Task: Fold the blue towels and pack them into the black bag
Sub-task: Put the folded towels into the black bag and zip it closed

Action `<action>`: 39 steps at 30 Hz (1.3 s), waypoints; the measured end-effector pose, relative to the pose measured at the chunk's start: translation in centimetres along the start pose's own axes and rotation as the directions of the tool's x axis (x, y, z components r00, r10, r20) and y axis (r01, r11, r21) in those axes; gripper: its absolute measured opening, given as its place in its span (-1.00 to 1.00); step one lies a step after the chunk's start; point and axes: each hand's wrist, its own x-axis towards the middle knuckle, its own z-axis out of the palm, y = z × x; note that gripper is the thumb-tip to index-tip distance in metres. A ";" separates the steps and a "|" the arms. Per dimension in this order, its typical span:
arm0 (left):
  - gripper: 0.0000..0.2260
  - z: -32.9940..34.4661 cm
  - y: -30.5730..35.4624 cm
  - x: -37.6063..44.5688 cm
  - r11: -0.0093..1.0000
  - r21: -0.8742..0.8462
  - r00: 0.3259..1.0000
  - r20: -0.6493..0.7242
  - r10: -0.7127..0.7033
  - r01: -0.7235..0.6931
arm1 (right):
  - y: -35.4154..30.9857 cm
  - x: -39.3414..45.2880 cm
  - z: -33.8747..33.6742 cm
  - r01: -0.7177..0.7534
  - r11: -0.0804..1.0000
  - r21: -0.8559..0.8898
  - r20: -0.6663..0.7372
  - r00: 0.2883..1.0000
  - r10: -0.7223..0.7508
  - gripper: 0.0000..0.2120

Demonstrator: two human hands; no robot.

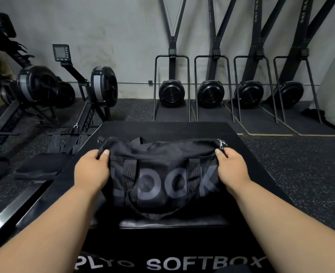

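A black duffel bag (162, 174), zipped, is gripped at both ends by the left hand (92, 167) and right hand (232, 166); no blue towels are seen, so packing appears finished.

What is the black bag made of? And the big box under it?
The black bag looks like soft woven cloth: matte, wrinkled, sagging where the hands grip it. The box seems padded with smooth vinyl-like skin, faintly shiny at its edge; I can't be certain.
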 end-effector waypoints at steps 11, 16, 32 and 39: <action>-0.63 1.9 -2.4 4.2 0.993 0.018 0.987 0.104 -0.121 0.120 | -0.2 1.5 3.7 -0.043 0.978 -0.203 0.087 0.994 0.062 -0.59; -0.67 -0.2 -3.0 1.1 0.992 -0.047 0.990 0.085 -0.111 0.115 | 0.2 -0.9 2.5 -0.062 0.971 -0.230 0.112 0.990 0.090 -0.70; -0.67 -9.4 3.1 -11.5 0.868 -0.476 0.912 0.403 0.073 0.141 | -5.0 -14.7 -1.5 -0.112 0.986 0.127 0.310 0.948 0.068 -0.57; -0.60 -11.8 5.2 -15.6 0.855 -0.489 0.883 0.462 0.084 0.175 | -6.4 -17.7 -4.2 -0.113 0.980 0.164 0.340 0.939 0.051 -0.54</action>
